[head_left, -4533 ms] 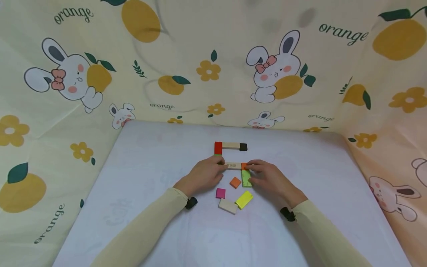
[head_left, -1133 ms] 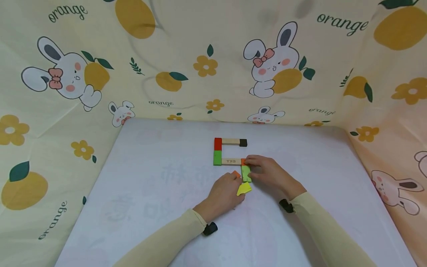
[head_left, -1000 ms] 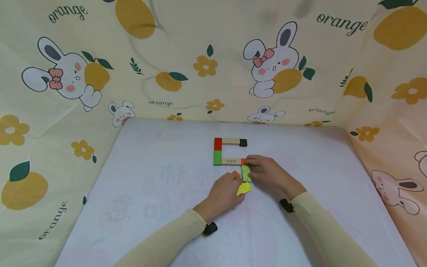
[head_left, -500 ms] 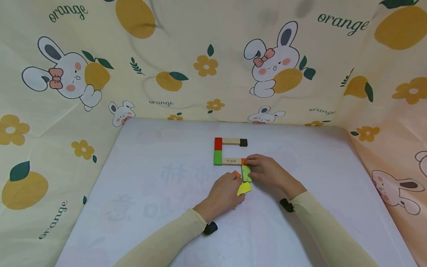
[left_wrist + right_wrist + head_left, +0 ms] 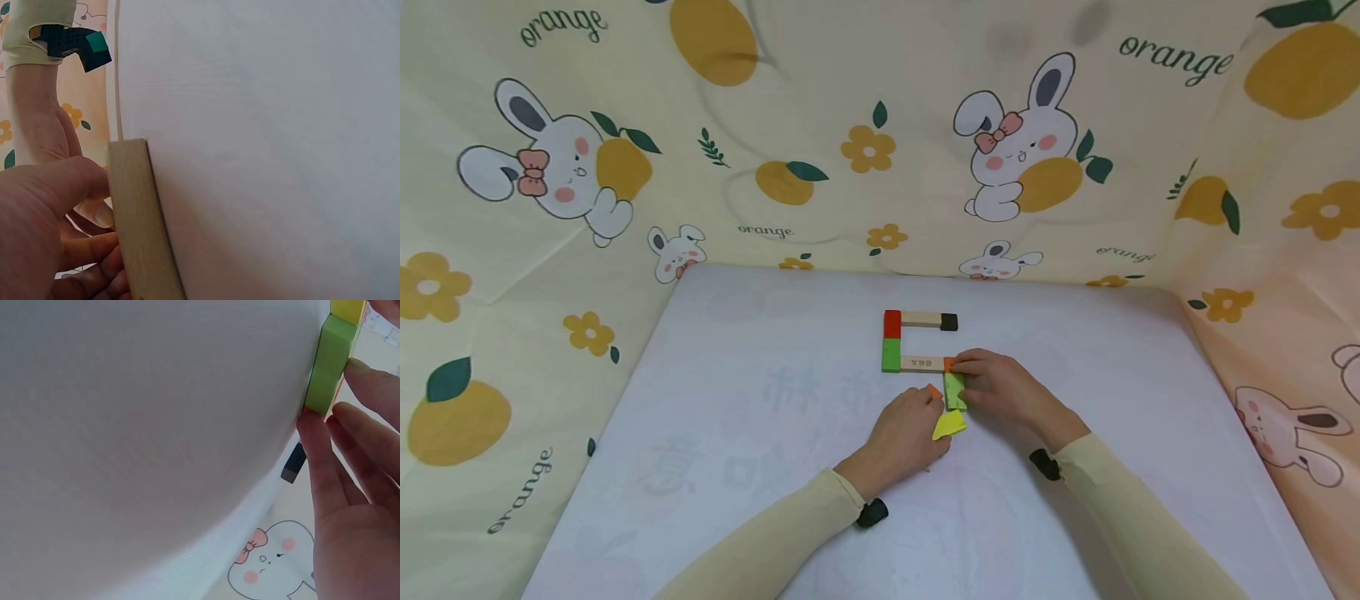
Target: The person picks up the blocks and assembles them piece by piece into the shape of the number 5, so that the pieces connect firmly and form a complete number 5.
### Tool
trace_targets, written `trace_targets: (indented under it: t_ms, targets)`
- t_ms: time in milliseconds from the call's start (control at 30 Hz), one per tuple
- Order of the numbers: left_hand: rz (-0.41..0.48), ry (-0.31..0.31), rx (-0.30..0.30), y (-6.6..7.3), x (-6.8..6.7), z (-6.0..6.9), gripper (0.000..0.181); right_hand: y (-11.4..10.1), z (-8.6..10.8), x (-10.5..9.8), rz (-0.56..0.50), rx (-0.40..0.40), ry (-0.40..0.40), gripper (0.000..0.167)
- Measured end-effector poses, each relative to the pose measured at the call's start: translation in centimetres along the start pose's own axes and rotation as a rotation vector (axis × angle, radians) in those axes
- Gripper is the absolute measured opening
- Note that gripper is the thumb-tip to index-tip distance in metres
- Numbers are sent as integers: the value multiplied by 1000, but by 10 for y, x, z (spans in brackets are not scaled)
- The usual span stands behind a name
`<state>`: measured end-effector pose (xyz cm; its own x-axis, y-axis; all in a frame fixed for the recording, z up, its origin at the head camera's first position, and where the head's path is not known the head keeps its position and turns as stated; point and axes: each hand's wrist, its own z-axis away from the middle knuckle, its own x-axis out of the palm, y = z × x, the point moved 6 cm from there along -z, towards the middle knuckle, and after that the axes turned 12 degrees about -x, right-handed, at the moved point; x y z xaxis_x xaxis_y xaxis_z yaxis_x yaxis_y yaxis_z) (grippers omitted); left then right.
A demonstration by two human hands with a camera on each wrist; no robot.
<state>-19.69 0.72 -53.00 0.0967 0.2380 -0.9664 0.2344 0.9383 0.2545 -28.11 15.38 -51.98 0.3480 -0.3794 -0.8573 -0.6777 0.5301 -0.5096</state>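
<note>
My left hand (image 5: 898,433) pinches a yellow block (image 5: 951,423) between thumb and fingers, near the lower end of a light green block (image 5: 954,392). In the right wrist view the yellow block (image 5: 347,309) meets the light green block (image 5: 330,365). With nearly straight fingers, my right hand (image 5: 1011,390) touches the light green block and the small orange block (image 5: 949,364) above it. Another orange block (image 5: 933,391) peeks out at the left fingertips. A plain wooden block (image 5: 142,219) lies beside the left thumb in the left wrist view, mostly hidden from the head view.
A lettered wooden block (image 5: 922,364) joins the orange block to a green block (image 5: 891,355). Above that, a red block (image 5: 892,323), a plain wooden block (image 5: 921,319) and a black block (image 5: 950,322) continue the line on the white table (image 5: 760,375). A printed cloth (image 5: 820,100) stands behind.
Since the oldest frame, my left hand has moved from the green block down to the yellow one, which now sits closer to the light green block. Over the last second both hands stay still.
</note>
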Motion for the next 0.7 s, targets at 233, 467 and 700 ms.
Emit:
trace_targets:
  t_ms: [233,467,700]
  targets:
    - [108,73,44,-10,-8,4,52,0,8,-10,-59,41,131,37]
    - [175,62,194,-28,-21,15,44,-17,22,-13,-77,68,149,32]
    - [129,3,357,-35,-14,35,41,-26,30,3,-47,69,91,32]
